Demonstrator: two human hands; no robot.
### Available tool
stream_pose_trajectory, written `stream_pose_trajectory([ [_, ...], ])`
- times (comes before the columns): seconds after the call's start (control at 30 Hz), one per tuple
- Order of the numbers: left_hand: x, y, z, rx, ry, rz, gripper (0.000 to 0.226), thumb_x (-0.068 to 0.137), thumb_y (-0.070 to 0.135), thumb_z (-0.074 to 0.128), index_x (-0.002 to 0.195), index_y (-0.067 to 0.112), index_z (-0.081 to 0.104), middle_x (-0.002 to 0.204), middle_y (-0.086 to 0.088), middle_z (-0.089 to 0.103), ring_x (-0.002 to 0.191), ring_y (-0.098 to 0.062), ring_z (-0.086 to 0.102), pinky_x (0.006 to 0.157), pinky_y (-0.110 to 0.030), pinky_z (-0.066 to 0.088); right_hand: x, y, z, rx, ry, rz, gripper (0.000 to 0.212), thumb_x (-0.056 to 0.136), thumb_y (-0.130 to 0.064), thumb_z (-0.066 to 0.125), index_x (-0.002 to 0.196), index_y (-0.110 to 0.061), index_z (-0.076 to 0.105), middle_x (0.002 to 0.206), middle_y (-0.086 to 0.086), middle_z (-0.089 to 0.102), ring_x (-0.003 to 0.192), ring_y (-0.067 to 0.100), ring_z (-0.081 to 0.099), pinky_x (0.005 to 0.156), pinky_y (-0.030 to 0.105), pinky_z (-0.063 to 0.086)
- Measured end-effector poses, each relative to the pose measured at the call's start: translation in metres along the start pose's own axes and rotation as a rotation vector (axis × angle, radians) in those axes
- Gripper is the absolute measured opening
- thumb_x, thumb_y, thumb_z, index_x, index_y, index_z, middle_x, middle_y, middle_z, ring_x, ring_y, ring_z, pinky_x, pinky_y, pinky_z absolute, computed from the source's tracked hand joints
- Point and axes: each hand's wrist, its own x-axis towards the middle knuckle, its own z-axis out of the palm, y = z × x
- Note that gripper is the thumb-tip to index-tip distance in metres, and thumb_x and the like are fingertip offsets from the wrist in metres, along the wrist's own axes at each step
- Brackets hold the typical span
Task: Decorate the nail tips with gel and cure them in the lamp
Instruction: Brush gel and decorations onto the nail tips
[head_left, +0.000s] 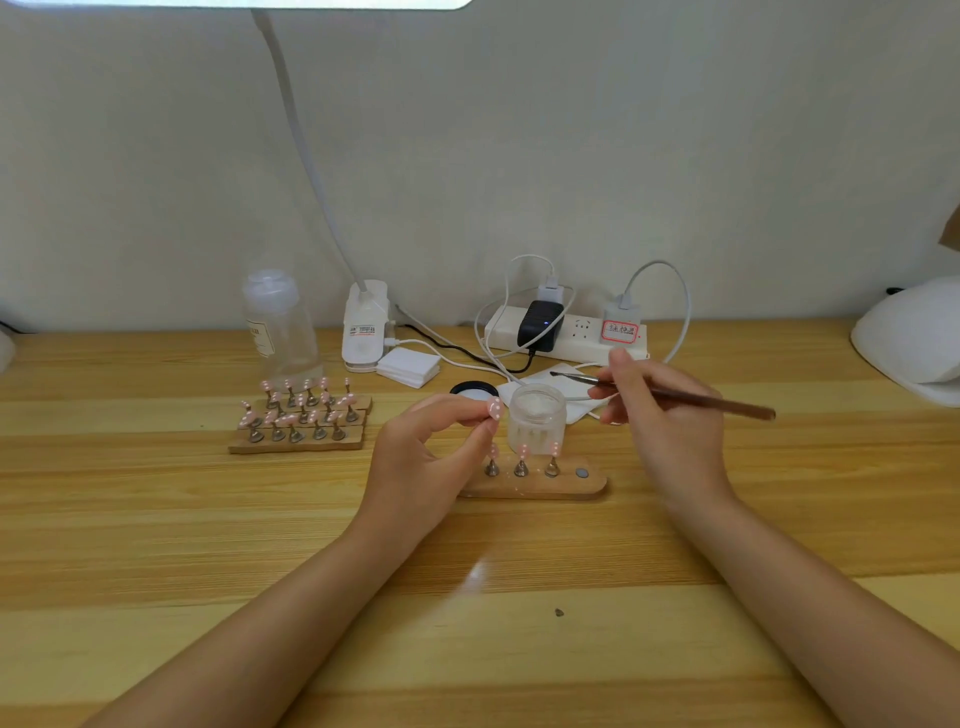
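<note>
A pale, plain wall (519, 156) fills the upper half of the view, and a wooden table (467, 649) with long light-and-dark grain bands fills the lower half. At the right edge sits the white dome of the curing lamp (906, 343), cut off by the frame so that its opening cannot be seen. A white clip-on desk lamp (365, 327) stands against the wall, with its gooseneck rising to a bright head that is cropped at the top. Beside it lies a white power strip (571, 332) with a black adapter and white chargers plugged in; the writing on its red-bordered label is too small to read. A clear plastic bottle (280, 327) stands to the left, and a stack of white pads (408, 367) lies just beside the lamp's base.

Left of centre, wooden stands (301, 421) packed closely together carry many pink nail tips, their designs too small to make out. In the middle a single wooden stand (535, 480) holds three tips on metal pegs, its left end hidden behind the left hand (421, 457). Just behind it is an open frosted gel jar (536, 418), with its black lid (472, 389) lying behind.

The left hand pinches a pink nail tip with white dots (495, 409) between thumb and fingertips, raised above the stand. The right hand (660, 410) grips a thin brush (660, 392), its fingers curled round the handle and its bristles pointing left above the jar.
</note>
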Motion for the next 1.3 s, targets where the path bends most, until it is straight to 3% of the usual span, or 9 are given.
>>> stream_pose_trajectory([
  [0.07,0.000,-0.001,0.000,0.009,-0.007,-0.001,0.026,0.078,0.000,0.066,0.092,0.021,0.066,0.087,0.008,0.067,0.087,-0.005,0.061,0.076,-0.005,0.042,-0.006,-0.001,0.000,-0.034,-0.032,-0.132,0.021,0.082,-0.030,0.061,0.063,-0.022,0.062,0.056,-0.013,0.062,0.053,-0.002,0.053,0.056,0.011,0.043],
  [0.2,0.001,-0.002,0.000,0.040,-0.018,0.012,0.027,0.078,-0.002,0.066,0.093,0.020,0.066,0.088,0.009,0.067,0.088,-0.005,0.061,0.078,-0.005,0.041,-0.013,-0.004,0.003,-0.054,-0.059,-0.277,0.040,0.091,-0.028,0.055,0.057,-0.009,0.052,0.050,-0.005,0.048,0.052,0.001,0.045,0.053,0.012,0.036],
  [0.3,0.000,-0.002,0.001,0.061,-0.018,0.034,0.027,0.077,-0.003,0.067,0.092,0.019,0.066,0.086,0.006,0.067,0.087,-0.006,0.060,0.078,-0.005,0.040,-0.021,-0.008,0.009,-0.041,-0.136,-0.333,0.035,0.092,-0.032,0.042,0.064,-0.018,0.058,0.057,-0.004,0.056,0.058,0.002,0.054,0.057,0.014,0.042],
  [0.4,0.000,-0.002,0.001,0.080,-0.020,0.045,0.027,0.076,-0.002,0.068,0.092,0.020,0.066,0.084,0.003,0.067,0.085,-0.008,0.060,0.078,-0.008,0.042,-0.026,-0.010,0.014,-0.029,-0.198,-0.359,0.029,0.092,-0.033,0.042,0.069,-0.027,0.059,0.064,-0.006,0.061,0.062,0.005,0.059,0.060,0.017,0.047],
  [0.57,0.000,-0.002,0.003,0.112,-0.018,0.018,0.023,0.076,0.002,0.069,0.089,0.021,0.070,0.084,0.005,0.067,0.087,-0.015,0.062,0.089,-0.046,0.045,-0.029,-0.009,0.019,-0.029,-0.225,-0.341,0.031,0.091,-0.035,0.041,0.068,-0.027,0.060,0.060,-0.011,0.060,0.060,0.003,0.060,0.059,0.013,0.046],
  [0.63,0.000,-0.002,0.004,0.118,-0.018,0.020,0.020,0.075,0.001,0.070,0.087,0.017,0.072,0.084,0.003,0.068,0.087,-0.018,0.062,0.087,-0.052,0.044,-0.030,-0.009,0.021,-0.020,-0.222,-0.336,0.032,0.092,-0.034,0.041,0.067,-0.028,0.060,0.061,-0.007,0.061,0.059,0.003,0.059,0.058,0.012,0.044],
  [0.77,0.000,-0.003,0.004,0.115,-0.019,0.008,0.019,0.075,0.001,0.070,0.088,0.015,0.073,0.084,0.001,0.068,0.087,-0.020,0.062,0.086,-0.053,0.043,-0.030,-0.010,0.024,0.005,-0.196,-0.296,0.035,0.091,-0.038,0.040,0.065,-0.025,0.060,0.067,-0.001,0.063,0.057,0.004,0.059,0.056,0.013,0.044],
  [0.9,0.000,-0.004,0.004,0.119,-0.022,0.003,0.018,0.075,0.001,0.070,0.087,0.013,0.073,0.083,-0.001,0.068,0.087,-0.020,0.061,0.086,-0.053,0.043,-0.030,-0.009,0.025,0.004,-0.180,-0.279,0.036,0.090,-0.039,0.042,0.064,-0.022,0.061,0.061,0.001,0.063,0.055,0.004,0.059,0.056,0.015,0.045],
  [1.3,0.000,-0.004,0.004,0.114,-0.006,-0.004,0.019,0.075,0.002,0.070,0.088,0.015,0.073,0.084,0.002,0.067,0.087,-0.018,0.061,0.086,-0.053,0.044,-0.033,-0.009,0.023,0.027,-0.180,-0.257,0.036,0.090,-0.038,0.044,0.062,-0.023,0.061,0.060,-0.003,0.064,0.051,0.002,0.057,0.053,0.011,0.042],
])
